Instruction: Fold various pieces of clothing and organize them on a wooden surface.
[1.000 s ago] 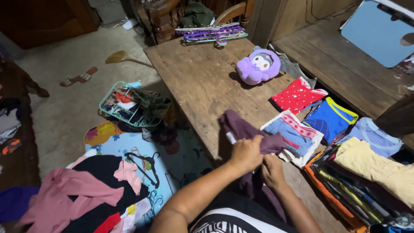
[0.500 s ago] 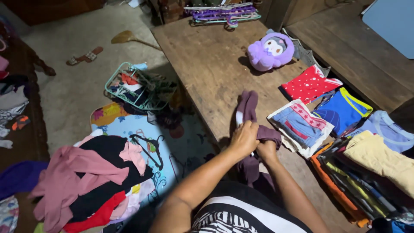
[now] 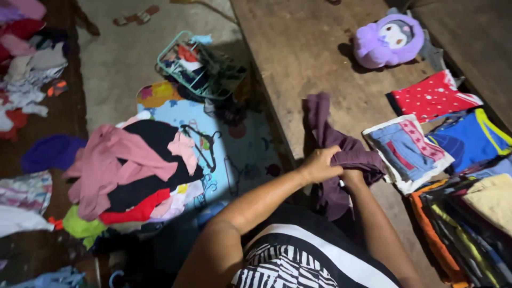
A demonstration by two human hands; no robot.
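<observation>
Both hands bunch a dark purple garment [image 3: 335,154] at the near edge of the desk [image 3: 298,58]: left hand [image 3: 320,164] closed over the cloth, right hand [image 3: 353,176] clutching it underneath, gathering it beside folded clothes [image 3: 408,152].

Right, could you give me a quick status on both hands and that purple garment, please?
Left hand and right hand both gripping the dark purple garment. Garment bunched, partly on the wooden table. Folded clothes close on the right.
</observation>
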